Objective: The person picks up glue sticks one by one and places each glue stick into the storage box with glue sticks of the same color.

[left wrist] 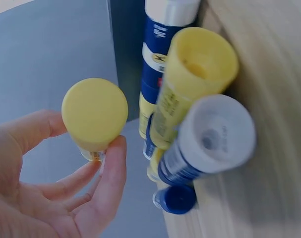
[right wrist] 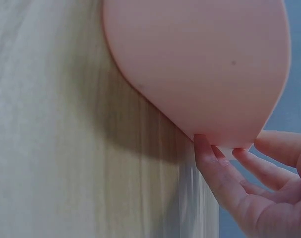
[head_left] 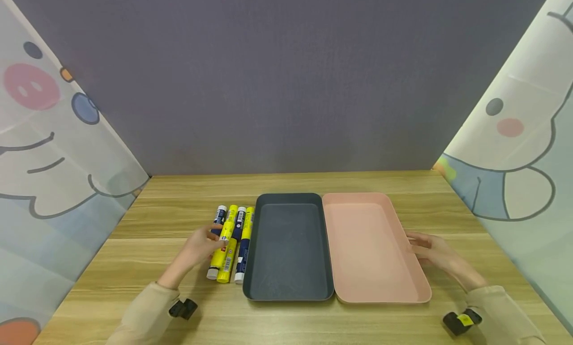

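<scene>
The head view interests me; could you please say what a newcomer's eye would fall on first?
Probably the dark grey tray and the pink tray to its right, side by side on the table, the right hand touching the pink one's right edge. Next, perhaps, the yellow and navy tubes left of the grey tray, where the left hand holds a yellow tube.

The head view is bright and mostly clear. In the right wrist view, a soft shadow lies on the table beside the pink tray. Both wrist views look blurrier.
</scene>
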`<action>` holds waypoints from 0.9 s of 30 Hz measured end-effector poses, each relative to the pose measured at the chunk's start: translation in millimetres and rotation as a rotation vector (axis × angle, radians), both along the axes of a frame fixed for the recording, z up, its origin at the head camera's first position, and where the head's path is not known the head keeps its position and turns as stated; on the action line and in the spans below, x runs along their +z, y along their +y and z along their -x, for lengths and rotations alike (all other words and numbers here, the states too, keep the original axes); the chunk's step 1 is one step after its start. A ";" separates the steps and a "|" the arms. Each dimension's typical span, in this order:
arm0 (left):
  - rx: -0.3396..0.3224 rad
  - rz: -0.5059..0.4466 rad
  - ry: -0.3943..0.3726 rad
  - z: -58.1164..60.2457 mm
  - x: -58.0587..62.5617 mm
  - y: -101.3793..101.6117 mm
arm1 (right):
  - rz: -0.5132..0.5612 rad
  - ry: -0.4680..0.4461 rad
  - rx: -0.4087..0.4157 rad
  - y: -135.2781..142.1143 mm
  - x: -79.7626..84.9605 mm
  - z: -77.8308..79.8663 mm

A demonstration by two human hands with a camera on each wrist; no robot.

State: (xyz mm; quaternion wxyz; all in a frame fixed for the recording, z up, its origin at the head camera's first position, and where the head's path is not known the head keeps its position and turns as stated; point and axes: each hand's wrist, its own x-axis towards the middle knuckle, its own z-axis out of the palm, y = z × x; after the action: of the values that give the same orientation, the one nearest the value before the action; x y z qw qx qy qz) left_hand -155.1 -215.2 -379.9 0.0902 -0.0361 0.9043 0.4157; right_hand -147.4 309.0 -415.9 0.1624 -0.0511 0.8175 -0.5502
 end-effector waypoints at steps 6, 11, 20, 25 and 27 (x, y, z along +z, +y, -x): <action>-0.046 -0.014 0.036 6.0 5.8 8.4 | -0.009 0.000 -0.004 -0.1 -0.4 -0.2; -0.060 -0.017 0.052 10.5 11.5 18.2 | -0.005 0.003 -0.002 0.2 -1.0 -0.1; -0.069 -0.028 0.058 20.3 20.3 36.2 | 0.017 -0.015 -0.002 0.5 -1.3 0.2; -0.082 -0.046 0.052 26.3 26.5 47.4 | 0.026 -0.020 0.006 1.7 -1.3 -0.1; -0.090 -0.048 0.060 28.3 29.3 52.2 | 0.028 -0.019 0.013 2.3 -1.3 0.0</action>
State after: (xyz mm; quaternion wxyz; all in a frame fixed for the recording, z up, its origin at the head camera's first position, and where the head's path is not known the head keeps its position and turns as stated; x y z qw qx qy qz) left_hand -183.4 -163.0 -350.6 0.0826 0.0192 0.8971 0.4336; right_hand -147.4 311.3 -417.1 0.1731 -0.0532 0.8077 -0.5612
